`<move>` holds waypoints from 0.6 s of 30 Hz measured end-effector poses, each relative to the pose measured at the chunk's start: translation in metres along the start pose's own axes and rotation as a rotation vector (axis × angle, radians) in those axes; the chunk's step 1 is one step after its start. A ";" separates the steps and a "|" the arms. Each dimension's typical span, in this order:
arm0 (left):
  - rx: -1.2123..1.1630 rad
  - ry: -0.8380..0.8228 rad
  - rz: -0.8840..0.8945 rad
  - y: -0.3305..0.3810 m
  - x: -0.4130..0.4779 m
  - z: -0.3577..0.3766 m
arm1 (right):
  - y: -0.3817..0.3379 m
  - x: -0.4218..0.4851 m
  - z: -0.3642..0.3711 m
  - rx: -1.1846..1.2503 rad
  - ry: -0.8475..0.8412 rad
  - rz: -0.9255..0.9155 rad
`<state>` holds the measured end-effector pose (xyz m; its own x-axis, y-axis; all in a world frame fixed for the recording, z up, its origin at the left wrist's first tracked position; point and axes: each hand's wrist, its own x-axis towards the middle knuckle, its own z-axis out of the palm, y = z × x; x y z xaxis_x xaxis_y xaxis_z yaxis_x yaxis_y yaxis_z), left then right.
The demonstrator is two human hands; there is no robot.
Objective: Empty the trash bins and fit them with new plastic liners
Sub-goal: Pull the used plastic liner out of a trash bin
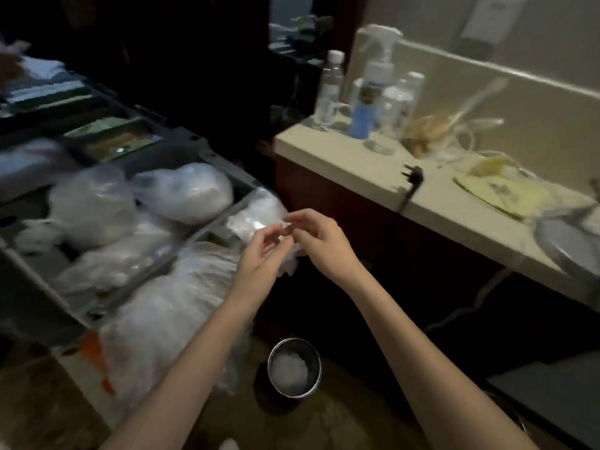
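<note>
A small round metal trash bin (294, 368) stands on the floor below my arms, with white crumpled stuff inside it. My left hand (264, 254) and my right hand (316, 238) meet above the corner of a grey cart (201, 147). Both pinch a thin clear plastic liner (287, 264) between the fingertips; part of it hangs below my left hand. Just behind the hands lies a packet of clear plastic bags (256, 219) in the cart's corner compartment.
The cart holds several filled clear bags (185, 190) and folded supplies. A large clear bag (168, 316) hangs on its near side. To the right, a beige counter (373, 177) carries bottles (373, 92), a plug (414, 177), wrappers and a metal tray (571, 245).
</note>
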<state>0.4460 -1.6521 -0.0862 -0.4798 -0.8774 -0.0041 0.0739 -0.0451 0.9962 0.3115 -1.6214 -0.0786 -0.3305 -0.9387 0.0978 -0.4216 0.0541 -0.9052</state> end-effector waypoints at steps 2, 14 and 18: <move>0.010 -0.096 0.004 -0.004 -0.027 0.057 | 0.013 -0.054 -0.054 0.013 0.089 0.014; 0.109 -0.724 -0.012 -0.022 -0.249 0.379 | 0.085 -0.421 -0.299 0.038 0.600 0.267; 0.149 -0.899 -0.023 -0.031 -0.306 0.432 | 0.094 -0.507 -0.327 0.063 0.775 0.348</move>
<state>0.2130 -1.1757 -0.0786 -0.9851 -0.1713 -0.0172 -0.0278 0.0596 0.9978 0.1633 -1.0286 -0.0781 -0.9268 -0.3729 0.0446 -0.1490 0.2561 -0.9551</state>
